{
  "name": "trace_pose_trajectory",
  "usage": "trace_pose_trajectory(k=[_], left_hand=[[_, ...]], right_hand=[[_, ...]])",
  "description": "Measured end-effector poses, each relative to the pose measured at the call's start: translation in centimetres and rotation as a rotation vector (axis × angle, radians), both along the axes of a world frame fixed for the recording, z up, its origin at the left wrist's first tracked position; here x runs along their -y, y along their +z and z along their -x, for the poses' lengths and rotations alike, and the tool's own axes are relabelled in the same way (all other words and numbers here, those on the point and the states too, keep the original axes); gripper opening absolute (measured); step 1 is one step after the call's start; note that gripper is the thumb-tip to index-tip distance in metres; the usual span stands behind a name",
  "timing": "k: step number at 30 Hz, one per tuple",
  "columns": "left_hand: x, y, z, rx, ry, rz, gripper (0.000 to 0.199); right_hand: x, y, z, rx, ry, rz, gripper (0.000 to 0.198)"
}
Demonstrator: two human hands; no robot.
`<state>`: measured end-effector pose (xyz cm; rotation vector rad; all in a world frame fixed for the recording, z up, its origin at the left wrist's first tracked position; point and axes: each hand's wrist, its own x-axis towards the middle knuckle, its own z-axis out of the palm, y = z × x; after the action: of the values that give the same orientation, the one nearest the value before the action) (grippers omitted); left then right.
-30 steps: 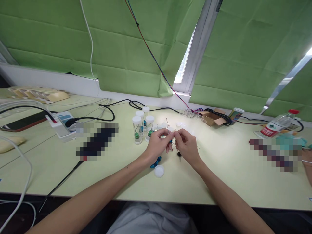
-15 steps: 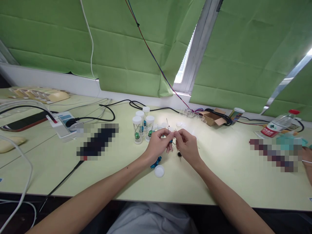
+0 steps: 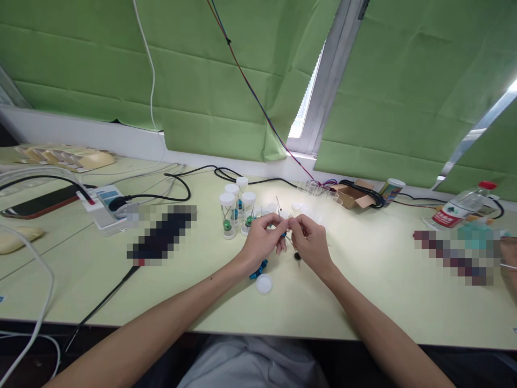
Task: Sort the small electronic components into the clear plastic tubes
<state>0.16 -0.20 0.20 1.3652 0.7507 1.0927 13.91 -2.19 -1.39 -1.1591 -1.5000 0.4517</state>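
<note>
My left hand and my right hand meet fingertip to fingertip above the table, both pinching. Thin dark wires stick up and out from my left fingers, with a bit of blue among them. What my right fingertips pinch is too small to make out. Just below the hands lie a blue part, a white round cap and a small black round piece. Left of them stand several clear vials with white caps, holding green or blue pieces with thin dark legs.
Loose clear tubes and an open cardboard box with black cable are at the back. A power strip and a blurred dark object lie left. On the right are a bottle and another person's arm.
The wires at my left fingers have shifted very slightly. Both hands stay in nearly the same place, fingertips together.
</note>
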Motion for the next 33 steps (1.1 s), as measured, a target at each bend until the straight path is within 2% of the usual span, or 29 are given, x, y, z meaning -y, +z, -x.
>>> trace_pose_trajectory(k=[33], left_hand=[[-0.06,0.0,-0.01,-0.006,0.015,0.015,0.033]], right_hand=[[-0.15,-0.19,-0.08,0.07,-0.02,-0.024,0.036]])
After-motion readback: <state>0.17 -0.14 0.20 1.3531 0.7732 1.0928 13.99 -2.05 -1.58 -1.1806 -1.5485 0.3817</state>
